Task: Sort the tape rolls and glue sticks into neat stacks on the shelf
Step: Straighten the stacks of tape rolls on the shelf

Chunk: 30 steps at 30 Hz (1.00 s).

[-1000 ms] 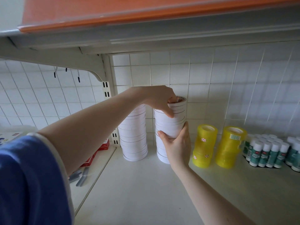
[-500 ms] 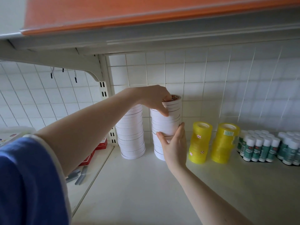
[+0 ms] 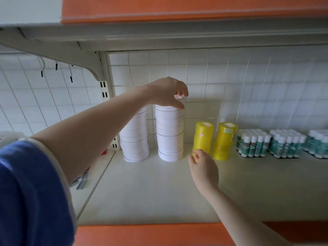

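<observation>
A pale shelf (image 3: 142, 192) with an orange front lip runs along a white wire-grid back panel (image 3: 248, 89), under a second shelf close overhead.

Two tall white tape stacks stand near the back, the left stack (image 3: 134, 139) beside an upright post and the right stack (image 3: 170, 134) just beside it, apart by a narrow gap. Both stand upright, their long axis vertical. The right stack's rolls sit a little uneven, some edges stepping out. Right of them come two shorter yellow tape stacks (image 3: 215, 139), then blocks of glue sticks (image 3: 269, 143) standing upright with white caps.

The left hand (image 3: 166, 93) hangs directly above the right stack, fingers curled downward, thumb tip at or just over the top roll. A small red-and-white thing shows between its fingers; whether it is pinched or only seen past them I cannot tell. The right hand (image 3: 204, 167) is low and in front of the nearer yellow stack, fingers loosely curled; something small and yellowish sits at its fingertips, too blurred to name.

My judgement: the white stack lies straight below the left hand, so any squaring of it would be a downward press along its axis, while the right hand is nearer the yellow tape. A tall, uneven stack could topple under a sideways push.
</observation>
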Motion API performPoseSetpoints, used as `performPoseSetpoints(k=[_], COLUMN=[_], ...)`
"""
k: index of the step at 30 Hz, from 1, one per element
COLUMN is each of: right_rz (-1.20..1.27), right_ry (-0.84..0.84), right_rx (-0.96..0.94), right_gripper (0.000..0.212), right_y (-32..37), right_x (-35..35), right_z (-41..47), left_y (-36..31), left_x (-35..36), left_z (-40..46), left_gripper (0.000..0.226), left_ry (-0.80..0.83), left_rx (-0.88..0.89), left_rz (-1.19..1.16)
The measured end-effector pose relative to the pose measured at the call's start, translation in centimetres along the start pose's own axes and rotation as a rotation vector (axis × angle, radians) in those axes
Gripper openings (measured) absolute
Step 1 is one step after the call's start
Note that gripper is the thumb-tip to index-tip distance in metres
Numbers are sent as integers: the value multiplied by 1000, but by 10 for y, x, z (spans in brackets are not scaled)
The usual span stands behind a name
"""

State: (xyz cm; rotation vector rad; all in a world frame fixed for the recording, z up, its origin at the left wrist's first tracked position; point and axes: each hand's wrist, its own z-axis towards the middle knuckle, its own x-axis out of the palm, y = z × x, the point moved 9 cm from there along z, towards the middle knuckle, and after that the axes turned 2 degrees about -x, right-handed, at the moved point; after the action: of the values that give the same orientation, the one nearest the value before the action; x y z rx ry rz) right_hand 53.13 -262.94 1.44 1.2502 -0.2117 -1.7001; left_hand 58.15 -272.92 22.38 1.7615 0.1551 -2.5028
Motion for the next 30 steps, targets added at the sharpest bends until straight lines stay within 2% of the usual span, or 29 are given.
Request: performPoseSetpoints(k=[8, 13, 22, 30], right_rz=[-100, -94, -23, -11], right_ry=[96, 152, 230, 248], right_rx=[149, 116, 74, 41], right_gripper=[29, 41, 66, 73], right_y=[-45, -50, -55, -55], right_x=[-13, -12, 5, 14], right_z=[3, 9, 19, 29], left_y=[-29, -49, -68, -62], left_x=[24, 44, 100, 132], left_z=[11, 26, 49, 62], left_gripper=[49, 54, 71, 83], left_ry=[67, 125, 331, 475], left_rx=[72, 91, 79, 76], left_rz=[41, 40, 103, 138])
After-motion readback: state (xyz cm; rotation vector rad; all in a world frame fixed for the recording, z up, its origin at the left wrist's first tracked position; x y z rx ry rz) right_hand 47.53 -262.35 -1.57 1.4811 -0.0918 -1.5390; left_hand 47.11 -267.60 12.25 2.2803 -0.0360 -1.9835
